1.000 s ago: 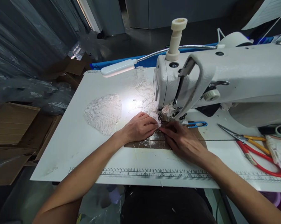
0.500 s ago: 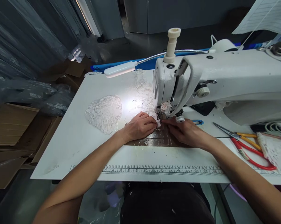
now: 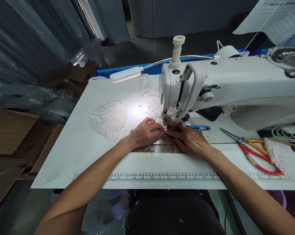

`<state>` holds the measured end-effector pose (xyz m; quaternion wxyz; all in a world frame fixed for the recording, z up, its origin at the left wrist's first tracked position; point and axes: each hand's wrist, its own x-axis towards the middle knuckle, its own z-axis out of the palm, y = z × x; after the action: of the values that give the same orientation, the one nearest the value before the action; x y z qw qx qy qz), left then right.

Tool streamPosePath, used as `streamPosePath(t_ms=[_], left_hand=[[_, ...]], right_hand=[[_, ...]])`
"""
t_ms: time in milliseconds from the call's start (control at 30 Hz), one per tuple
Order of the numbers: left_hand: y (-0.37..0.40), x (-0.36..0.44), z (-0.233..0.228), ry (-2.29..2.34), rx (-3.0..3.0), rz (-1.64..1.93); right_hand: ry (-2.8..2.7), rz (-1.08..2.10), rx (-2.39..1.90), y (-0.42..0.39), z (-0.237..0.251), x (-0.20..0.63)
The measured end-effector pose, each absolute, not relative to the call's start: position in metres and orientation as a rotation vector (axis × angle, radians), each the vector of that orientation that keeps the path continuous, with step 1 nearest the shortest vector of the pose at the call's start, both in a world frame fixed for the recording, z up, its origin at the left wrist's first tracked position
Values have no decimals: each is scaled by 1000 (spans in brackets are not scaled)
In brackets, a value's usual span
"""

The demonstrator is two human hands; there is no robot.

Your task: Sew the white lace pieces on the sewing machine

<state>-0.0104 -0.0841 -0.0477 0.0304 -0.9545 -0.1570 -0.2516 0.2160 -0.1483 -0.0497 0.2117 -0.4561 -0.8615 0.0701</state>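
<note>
White table [image 3: 83, 143] under lamp glare; left hand [image 3: 147, 133] and right hand [image 3: 189, 141] meet fingertip to fingertip, fingers pinched narrow on the small white lace piece [image 3: 162, 123] directly before the white sewing machine's needle foot [image 3: 169, 121].

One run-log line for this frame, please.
left hand: pressing small white lace piece at needle | right hand: fingertips on same piece | white sewing machine | red-handled scissors right, untouched

R hand [image 3: 190, 141] has slid back toward the needle w/ fingertips now meeting the L hand [image 3: 147, 133] at the small lace piece [image 3: 162, 123]; 1 s ago it lay flatter and lower on the brown plate [image 3: 162, 147]. Blue snips [image 3: 200, 128] show again beside it, after being mostly covered 0.5 s ago.
</note>
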Motion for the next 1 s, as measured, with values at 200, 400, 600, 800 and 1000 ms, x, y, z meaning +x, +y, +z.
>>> streamPosePath(t_ms=[200,400,600,800,1000], left_hand=[[-85,-11,-48,-493,-2916,-764],[-87,-10,-45,-511,-2964,-750],[-86,-10,-51,-489,-3137,-866],[-85,-5,-43,-1054,-3301,-1212],[-79,-1,-45,-1574,-3368,-1323]], right_hand=[[-2396,193,-1261,-150,-49,213],[-2221,413,-1282,-146,-36,233],[-2283,137,-1515,-151,-37,280],[-2229,-17,-1474,-163,-46,268],[-2085,519,-1480,-170,-36,236]])
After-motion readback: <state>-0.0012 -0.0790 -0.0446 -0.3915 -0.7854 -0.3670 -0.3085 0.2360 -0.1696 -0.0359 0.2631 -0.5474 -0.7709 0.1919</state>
